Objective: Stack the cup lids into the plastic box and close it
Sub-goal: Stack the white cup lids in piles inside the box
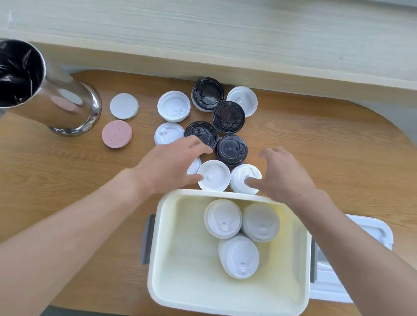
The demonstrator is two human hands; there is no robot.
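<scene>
A cream plastic box stands open at the table's near edge, with three white cup lids lying in it. Its white cover lies to the right, partly under my right forearm. Beyond the box, several white lids and black lids are spread on the table. My left hand hovers over the lids left of the middle white one, fingers spread, thumb at its edge. My right hand is spread above another white lid, thumb touching it. Neither hand holds anything.
A shiny metal bin with a black liner stands at the far left. A white coaster and a pink coaster lie beside it. The oval wooden table backs onto a pale wooden ledge.
</scene>
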